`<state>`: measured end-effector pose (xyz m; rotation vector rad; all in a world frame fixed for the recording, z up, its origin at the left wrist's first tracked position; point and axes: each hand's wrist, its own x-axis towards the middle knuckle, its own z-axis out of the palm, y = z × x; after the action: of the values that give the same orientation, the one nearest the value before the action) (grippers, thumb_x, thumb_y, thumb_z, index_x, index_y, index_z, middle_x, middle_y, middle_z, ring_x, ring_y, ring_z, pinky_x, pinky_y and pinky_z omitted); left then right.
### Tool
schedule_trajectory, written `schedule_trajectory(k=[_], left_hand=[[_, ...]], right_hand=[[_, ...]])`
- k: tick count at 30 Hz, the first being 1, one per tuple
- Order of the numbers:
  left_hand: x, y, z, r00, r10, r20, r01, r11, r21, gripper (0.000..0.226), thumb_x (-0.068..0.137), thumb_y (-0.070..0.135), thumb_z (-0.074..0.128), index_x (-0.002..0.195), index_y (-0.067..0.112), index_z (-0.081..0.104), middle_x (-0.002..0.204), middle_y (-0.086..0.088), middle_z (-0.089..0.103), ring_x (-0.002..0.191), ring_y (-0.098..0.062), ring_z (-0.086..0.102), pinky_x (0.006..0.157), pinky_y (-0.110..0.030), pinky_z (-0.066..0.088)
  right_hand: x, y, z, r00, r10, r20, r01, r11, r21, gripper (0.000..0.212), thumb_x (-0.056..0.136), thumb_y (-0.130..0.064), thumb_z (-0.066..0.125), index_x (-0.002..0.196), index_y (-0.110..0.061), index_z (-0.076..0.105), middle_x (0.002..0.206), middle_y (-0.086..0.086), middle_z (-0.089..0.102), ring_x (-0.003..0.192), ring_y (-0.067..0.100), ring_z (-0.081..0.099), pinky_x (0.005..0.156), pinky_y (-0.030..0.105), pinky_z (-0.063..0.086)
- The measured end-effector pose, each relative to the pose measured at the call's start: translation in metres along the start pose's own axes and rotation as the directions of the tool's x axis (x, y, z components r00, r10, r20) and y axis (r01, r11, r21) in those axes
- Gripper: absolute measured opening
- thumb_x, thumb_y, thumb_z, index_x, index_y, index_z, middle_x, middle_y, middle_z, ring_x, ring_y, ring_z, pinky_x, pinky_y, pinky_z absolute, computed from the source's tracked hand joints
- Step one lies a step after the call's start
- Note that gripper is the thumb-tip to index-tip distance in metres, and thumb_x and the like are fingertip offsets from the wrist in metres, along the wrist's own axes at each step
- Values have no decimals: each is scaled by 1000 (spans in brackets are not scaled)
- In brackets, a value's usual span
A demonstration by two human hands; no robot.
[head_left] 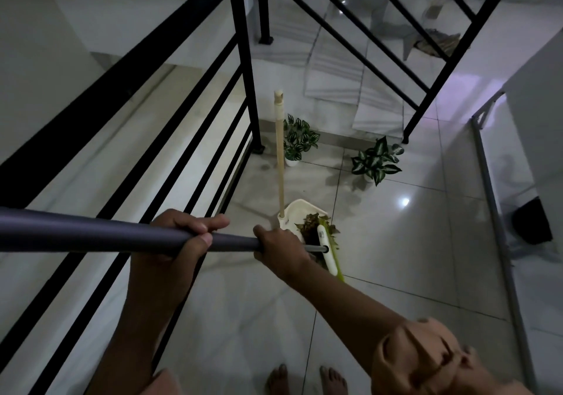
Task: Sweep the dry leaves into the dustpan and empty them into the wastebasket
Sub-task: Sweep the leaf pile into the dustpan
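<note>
Both hands are grasping the broom handle (pixel 91 231): the left hand (pixel 185 236) is wrapping its grip around the thick grey part, and the right hand (pixel 281 246) is clenching it lower down, just above the broom head (pixel 327 249). Most dry leaves (pixel 316 227) are piling at the mouth of the dustpan (pixel 300 208), so sweeping is looking nearly finished, while emptying is remaining; no wastebasket is showing clearly. Black railing (pixel 213 138) is crowding the left, potted plants (pixel 376 160) are standing beyond, and open floor (pixel 411 257) is lying to the right.

Rolled-up peach sleeve (pixel 426 361) on the right arm; bare feet (pixel 333 381).
</note>
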<state>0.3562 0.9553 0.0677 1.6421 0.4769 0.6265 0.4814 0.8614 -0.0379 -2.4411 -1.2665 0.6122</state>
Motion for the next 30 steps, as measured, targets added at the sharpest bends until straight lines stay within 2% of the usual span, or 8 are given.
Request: schedule_trajectory(k=[2,4,7,9,13,18,23,30], left_hand=[[0,5,-4,1000,22,-6,-22,999,-27,27,75,-17,54,70,9,48,76,9,75,84,-9,72,79,-16,55],[0,9,-9,999,27,-23,-28,998,-49,36,78,-23,48,70,12,50,76,7,75,84,-10,72,78,-17,55],[-1,10,-13,998,28,-48,-31,997,-67,54,79,-23,45,64,28,57,75,5,76,83,-13,72,79,-21,57],[-2,8,-9,998,25,-53,-30,996,-87,59,79,-26,41,63,29,57,76,3,76,85,-15,72,81,-23,57],[-7,-4,12,1000,8,-24,-12,985,-170,36,72,-6,51,63,29,58,79,-1,76,88,-19,72,83,-23,56],[-15,-33,39,998,-63,27,67,978,-195,30,71,3,56,66,33,59,91,-8,74,95,-20,70,83,-20,54],[-21,-54,44,990,-137,20,138,979,-148,21,69,17,64,66,37,58,93,-3,75,96,-17,70,84,-22,54],[-32,-52,16,985,-139,-106,131,988,-82,50,80,-19,49,65,27,57,90,-6,75,92,-21,71,82,-23,56]], right_hand=[[2,-5,-6,1000,-16,-13,15,999,-30,24,91,-17,47,113,-7,45,102,20,63,90,37,61,73,41,47],[2,-9,-12,999,-40,-13,39,997,-65,25,91,-17,47,114,-7,45,103,20,63,90,37,61,72,42,47],[0,-10,-18,998,-60,-13,58,992,-111,26,91,-17,47,115,-7,45,103,20,63,90,38,60,70,40,44],[-3,-5,-20,999,-43,-10,42,992,-115,25,91,-15,47,115,-8,45,103,20,63,91,37,60,74,43,47],[-13,17,-15,999,34,17,-32,995,-95,27,90,-15,48,117,-9,45,106,18,62,94,34,61,78,41,49],[-24,50,5,986,152,62,-146,985,-90,31,89,-15,50,120,-11,46,111,17,62,99,32,60,80,37,47],[-23,64,23,979,150,141,-139,987,-84,30,90,-16,49,120,-12,46,111,16,62,99,30,60,85,39,49],[-9,35,30,984,21,178,-4,995,-97,27,90,-18,49,116,-11,46,108,18,62,97,34,60,82,41,48]])
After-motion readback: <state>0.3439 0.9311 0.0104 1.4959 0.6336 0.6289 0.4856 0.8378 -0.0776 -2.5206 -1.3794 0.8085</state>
